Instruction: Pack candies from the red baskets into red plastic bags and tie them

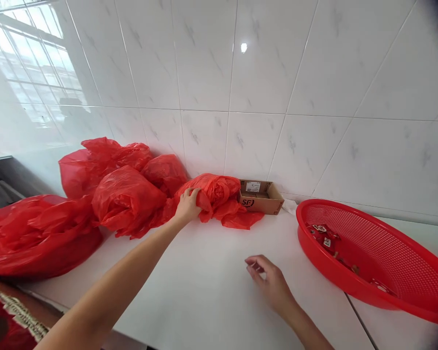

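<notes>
My left hand (189,205) reaches across to a rolled bundle of red plastic bags (219,190) by the wall. Its fingers press into the bundle's left side and appear closed on the film; the fingertips are partly hidden in the folds. Over the white table (204,277) hangs my right hand (268,282), fingers loosely bent, a gap between thumb and forefinger, nothing held. A loose flap of red film spreads from the bundle in front of a small open cardboard box (261,197).
More red plastic bags (127,201) are heaped to the left, beside a big red bag-covered mound (40,238). A red perforated basket (350,272) on the right holds several small red packets (323,233). A carton (18,311) with a torn edge stands lower left. Tiled wall (204,136) closes the back.
</notes>
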A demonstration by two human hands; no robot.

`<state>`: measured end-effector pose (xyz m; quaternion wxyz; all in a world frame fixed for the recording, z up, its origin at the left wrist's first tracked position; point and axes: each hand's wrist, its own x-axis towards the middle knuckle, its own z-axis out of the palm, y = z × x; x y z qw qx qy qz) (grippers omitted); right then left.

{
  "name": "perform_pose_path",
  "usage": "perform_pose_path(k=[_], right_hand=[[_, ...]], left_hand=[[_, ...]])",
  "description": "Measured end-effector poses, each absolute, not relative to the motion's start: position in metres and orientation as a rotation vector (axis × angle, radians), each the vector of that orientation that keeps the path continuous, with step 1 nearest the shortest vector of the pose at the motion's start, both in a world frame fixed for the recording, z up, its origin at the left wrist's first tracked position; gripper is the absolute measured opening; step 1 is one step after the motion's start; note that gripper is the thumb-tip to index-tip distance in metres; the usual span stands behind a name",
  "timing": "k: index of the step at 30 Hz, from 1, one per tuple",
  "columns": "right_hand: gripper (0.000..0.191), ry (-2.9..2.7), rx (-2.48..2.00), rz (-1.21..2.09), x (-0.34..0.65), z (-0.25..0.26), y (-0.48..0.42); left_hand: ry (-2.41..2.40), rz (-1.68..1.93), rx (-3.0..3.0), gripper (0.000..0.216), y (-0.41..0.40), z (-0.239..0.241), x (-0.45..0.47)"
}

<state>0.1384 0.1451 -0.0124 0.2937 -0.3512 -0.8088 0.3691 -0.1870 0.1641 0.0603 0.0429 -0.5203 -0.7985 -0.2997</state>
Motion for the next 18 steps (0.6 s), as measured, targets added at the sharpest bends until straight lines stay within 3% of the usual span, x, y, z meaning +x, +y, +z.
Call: perform_pose_path(k=[9,14,18], right_hand=[[0.017,-2.010,-0.690,0.846,0.016,0.079,0.219],[0.034,-1.942,-0.830,0.793,-0.047,0.068,0.236],[0.011,-1.873,-0.891,0.843,-0.044,0.048,0.249]], left_hand=[[-2.346,-1.177,-1.624,0.035,0.144,0.057,-0.198],[-2.294,-1.116,-1.723,0.038,0.133,0.049,-0.186],[-2.309,-0.952,-1.771,0.055,0.127,0.044,-0.181]])
